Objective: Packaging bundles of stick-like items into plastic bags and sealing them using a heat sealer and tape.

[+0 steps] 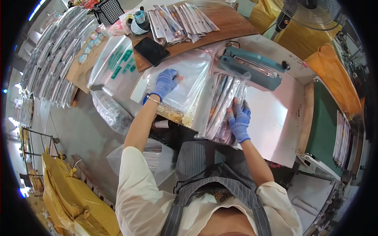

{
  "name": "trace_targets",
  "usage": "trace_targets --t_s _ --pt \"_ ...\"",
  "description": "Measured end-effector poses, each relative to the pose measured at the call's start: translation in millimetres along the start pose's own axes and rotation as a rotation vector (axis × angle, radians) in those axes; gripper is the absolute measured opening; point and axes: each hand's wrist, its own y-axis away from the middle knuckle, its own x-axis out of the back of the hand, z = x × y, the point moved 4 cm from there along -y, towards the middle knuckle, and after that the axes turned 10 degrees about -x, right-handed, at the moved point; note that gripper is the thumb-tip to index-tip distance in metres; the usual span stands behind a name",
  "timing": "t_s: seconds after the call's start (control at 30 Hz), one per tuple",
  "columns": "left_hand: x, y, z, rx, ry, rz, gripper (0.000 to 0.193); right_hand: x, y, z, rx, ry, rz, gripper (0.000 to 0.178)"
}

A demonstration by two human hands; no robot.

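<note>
My left hand, in a blue knit glove with bare fingertips, is curled over a stack of clear plastic bags. What its fingers pinch, if anything, does not show. On the right, my gloved right hand grips the side of a bundle of flat printed packets inside a clear plastic bag. That bundle stands tilted at the table's near edge, and loose film sticks up at its far end. Just behind it lies a blue-grey bag sealer with a long bar.
A raised wooden board holds a black phone, a tape roll and rows of packets. Bagged stacks rise at the far left. A fan stands at the back right, and a green board lies at the right.
</note>
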Motion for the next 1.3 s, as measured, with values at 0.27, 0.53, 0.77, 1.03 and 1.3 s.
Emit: trace_targets --t_s 0.27,0.53,0.77,1.03,1.3 --pt "-20 12 147 -0.088 0.550 0.263 0.025 4 -16 -95 -0.006 -0.750 -0.068 0.027" --pt "21 22 108 0.187 0.428 0.423 0.020 31 -25 -84 0.218 -0.268 0.104 0.011" --pt "-25 10 62 0.347 0.091 0.221 0.030 42 -6 -98 0.354 -0.219 0.050 0.022" --pt "-8 45 105 0.551 0.170 -0.180 0.053 12 -116 -83 0.393 -0.041 0.270 0.040" --pt "5 22 221 -0.252 0.274 0.096 0.037 51 -7 114 0.193 0.396 0.320 0.058"
